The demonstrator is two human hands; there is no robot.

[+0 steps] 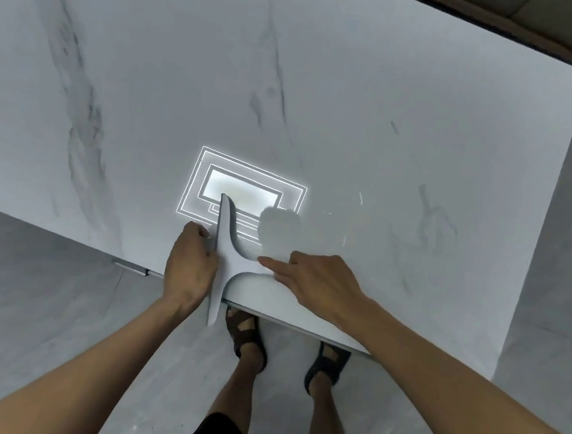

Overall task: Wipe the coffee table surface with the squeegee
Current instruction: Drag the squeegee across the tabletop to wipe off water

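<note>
- Two grips meet on the squeegee (230, 264), which lies on the worktop (364, 117) just on the person's side of the lamp reflection (243, 194). The blade's far tip reaches into that reflection, and its near tip overhangs the worktop's edge.
- The left grip (189, 265) curls against the blade's outer side, thumb on it, holding the blade.
- The right grip (315, 287) lies over the handle end, right of the reflection and nearer the person, with the forefinger stretched along the handle. Whether the other fingers close round the handle I cannot tell.
- The step in hand looks like setting up a stroke. To do it well, wrap the right grip fully round the handle and tilt the blade so only its edge bears down, pressing evenly along its length.
- Bring the whole blade onto the worktop first, since the overhanging tip wipes nothing. Then start beyond the reflection and pull in straight, overlapping passes.
</note>
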